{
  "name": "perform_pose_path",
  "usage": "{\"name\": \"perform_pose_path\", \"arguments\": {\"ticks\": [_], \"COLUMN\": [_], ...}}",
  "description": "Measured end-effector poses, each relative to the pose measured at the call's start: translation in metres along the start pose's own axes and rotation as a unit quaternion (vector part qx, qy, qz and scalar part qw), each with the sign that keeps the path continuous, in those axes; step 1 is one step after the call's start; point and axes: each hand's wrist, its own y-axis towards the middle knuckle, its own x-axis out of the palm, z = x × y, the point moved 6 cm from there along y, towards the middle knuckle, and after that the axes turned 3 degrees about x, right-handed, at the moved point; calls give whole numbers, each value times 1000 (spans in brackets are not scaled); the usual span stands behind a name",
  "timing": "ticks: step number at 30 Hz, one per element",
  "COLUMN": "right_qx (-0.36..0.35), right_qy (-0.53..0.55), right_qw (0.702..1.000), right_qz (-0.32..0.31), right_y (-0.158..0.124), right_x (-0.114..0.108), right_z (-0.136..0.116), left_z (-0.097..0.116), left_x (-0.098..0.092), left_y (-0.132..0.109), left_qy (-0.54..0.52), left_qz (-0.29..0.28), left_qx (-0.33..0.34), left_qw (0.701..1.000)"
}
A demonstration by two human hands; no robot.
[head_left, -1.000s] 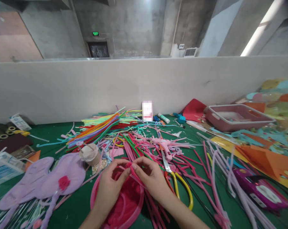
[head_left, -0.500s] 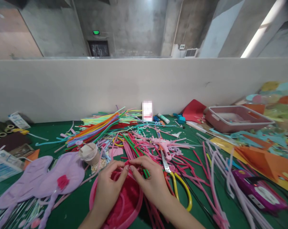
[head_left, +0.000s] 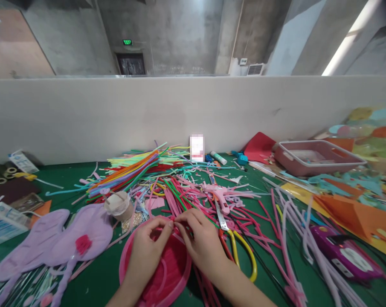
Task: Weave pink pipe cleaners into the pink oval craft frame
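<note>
My left hand (head_left: 148,245) is closed in a pinch over the far rim of a round, deep-pink piece (head_left: 176,277) with a paler pink edge. My right hand (head_left: 201,238) pinches at the same spot, fingertips nearly touching the left ones. Between them shows a small bit of red pipe cleaner, mostly hidden by the fingers. Pink and green pipe cleaners (head_left: 173,194) lie just beyond the fingertips. Right of my right hand rest yellow-handled scissors (head_left: 234,247), blades open a little, below a pink glue gun (head_left: 220,196).
Lilac padded wing-like shapes (head_left: 52,241) with a red rosette lie at left, beside a paper cup (head_left: 120,205). Behind is a heap of coloured pipe cleaners (head_left: 132,175). At right are a purple device (head_left: 346,256), orange paper (head_left: 355,215) and a pink tray (head_left: 288,164). A white partition (head_left: 116,115) closes the back.
My right thumb and fingers have shifted slightly at the pinch, and the right hand is curled a little more. The left hand has barely moved. The view has moved a touch.
</note>
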Motion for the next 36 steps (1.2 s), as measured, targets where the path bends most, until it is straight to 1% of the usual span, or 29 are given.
{"name": "perform_pose_path", "arguments": {"ticks": [2, 5, 9, 13, 15, 17, 19, 21, 25, 27, 29, 31, 36], "right_qx": [-38, -79, -102, -126, -128, -124, -111, -82, 11, 67, 106, 113, 92], "right_qy": [-33, -50, -57, -71, -68, -56, -28, 19, 112, 148, 169, 170, 147], "right_qw": [999, 995, 991, 986, 986, 987, 991, 995, 994, 987, 980, 979, 985], "right_qz": [17, 47, 64, 85, 87, 83, 71, 51, 8, 0, -3, -7, -13], "right_y": [-2, -4, -4, -7, -9, -10, -9, -6, 0, 2, 3, 4, 8], "right_x": [1, 1, -1, -3, -2, -2, -3, -5, -4, -2, -1, 1, 0], "right_z": [-4, -11, -18, -23, -24, -25, -25, -24, -18, -13, -9, -8, -11], "left_z": [-3, -4, -3, -5, -6, -5, -5, -5, -6, -6, -6, -6, -4], "left_x": [1, 2, 2, 4, 4, 2, 0, -2, -4, -4, -5, -6, -8], "left_y": [0, -2, -4, -3, -2, -2, -2, -2, 0, 1, 2, 3, 3], "left_qy": [-18, -44, -93, -159, -167, -157, -148, -143, -126, -120, -112, -101, -81], "left_qz": [4, 22, 39, 50, 44, 32, 18, 3, -28, -37, -34, -27, -16], "left_qx": [-16, -28, -46, -83, -87, -74, -59, -51, -43, -36, -27, -22, 1], "left_qw": [1000, 998, 994, 983, 981, 984, 987, 988, 991, 991, 993, 994, 997]}}
